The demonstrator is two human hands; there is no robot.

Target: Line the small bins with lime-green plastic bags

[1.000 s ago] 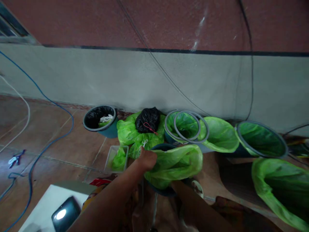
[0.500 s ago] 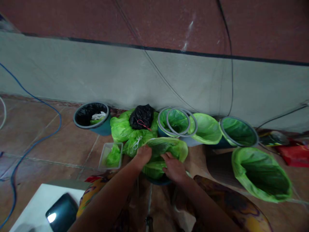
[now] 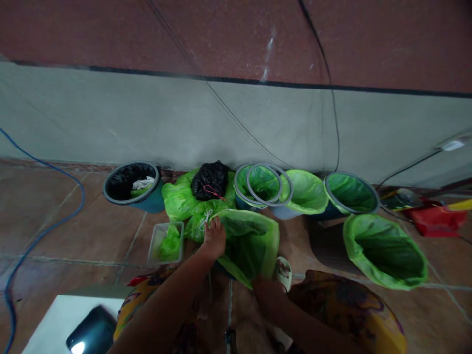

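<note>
A green bin liner (image 3: 271,241) stands mouth-up between my knees, its edge spread wide over a dark bin that is mostly hidden. My left hand (image 3: 215,239) is closed on the liner's left edge, fingers on the outer side, close to a tied green bag. At the near edge, my right hand (image 3: 264,291) is closed on the liner and draws it to a point towards me; its fingers are partly blurred. The tied green bag (image 3: 195,228) with a white string lies just beyond my left hand.
Along the wall stand a black-lined bin (image 3: 157,196), a black tied bag (image 3: 210,179), grey rings (image 3: 286,189) and several green-lined bins, one at right (image 3: 385,282). A clear tub (image 3: 151,246) sits left, near a white surface (image 3: 47,319) with a dark phone-like object (image 3: 92,329).
My right hand has moved from inside the liner down to its near edge, pulling that edge towards me. The liner's mouth is wider. My left hand has shifted slightly left, and the view has turned right.
</note>
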